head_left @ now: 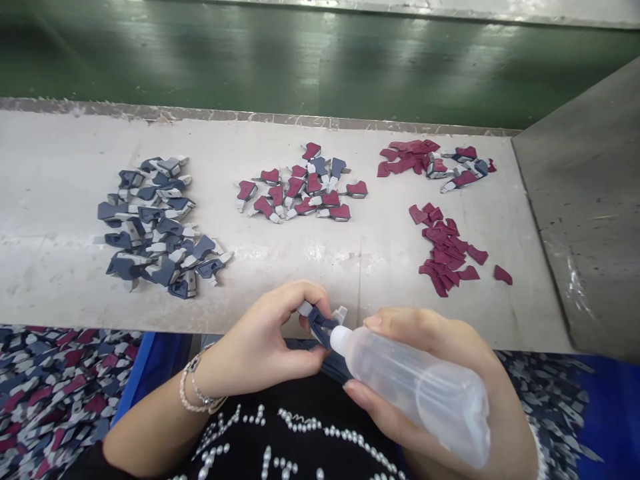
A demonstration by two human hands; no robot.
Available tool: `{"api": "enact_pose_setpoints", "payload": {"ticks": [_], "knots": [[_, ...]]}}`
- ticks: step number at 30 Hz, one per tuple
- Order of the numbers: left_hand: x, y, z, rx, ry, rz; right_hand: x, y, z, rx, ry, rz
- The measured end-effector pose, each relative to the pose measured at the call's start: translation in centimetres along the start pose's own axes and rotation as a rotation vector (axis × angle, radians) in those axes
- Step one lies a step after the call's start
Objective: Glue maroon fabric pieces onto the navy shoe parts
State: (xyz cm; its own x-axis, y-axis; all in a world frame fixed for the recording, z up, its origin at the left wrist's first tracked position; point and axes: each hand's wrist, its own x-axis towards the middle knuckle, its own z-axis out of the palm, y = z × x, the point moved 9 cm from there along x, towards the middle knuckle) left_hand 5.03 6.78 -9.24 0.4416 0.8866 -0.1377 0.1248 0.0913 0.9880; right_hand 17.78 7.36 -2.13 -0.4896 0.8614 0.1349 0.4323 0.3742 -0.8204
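Note:
My left hand (280,333) pinches a small dark blue and grey plastic part (318,324) between thumb and fingers, just off the table's front edge. Wrapped in my right hand (440,360) is a clear plastic squeeze bottle (415,383), tilted so that its white cap (341,339) meets or nearly meets the part. Whether liquid comes out is too small to tell. Beyond my hands lies a group of grey parts with maroon faces (295,190). To the left is a larger pile of dark blue and grey parts (160,227).
Loose maroon pieces (443,247) lie in two piles on the right of the table (370,280), with several assembled parts (465,167) behind. A metal panel (590,220) bounds the right side. Blue bins (145,373) full of parts flank me below the table edge.

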Motion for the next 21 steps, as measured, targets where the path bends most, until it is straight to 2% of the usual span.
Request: {"api": "enact_pose_setpoints", "payload": {"ticks": [7,21], "knots": [[-0.12,0.23,0.16,0.039,-0.022,0.011,0.27,-0.73,-0.78,-0.041,0.053,-0.010],[-0.37,0.31,0.28,0.112,-0.033,0.002,-0.27,-0.51,-0.09,-0.038,-0.086,0.022]]}}
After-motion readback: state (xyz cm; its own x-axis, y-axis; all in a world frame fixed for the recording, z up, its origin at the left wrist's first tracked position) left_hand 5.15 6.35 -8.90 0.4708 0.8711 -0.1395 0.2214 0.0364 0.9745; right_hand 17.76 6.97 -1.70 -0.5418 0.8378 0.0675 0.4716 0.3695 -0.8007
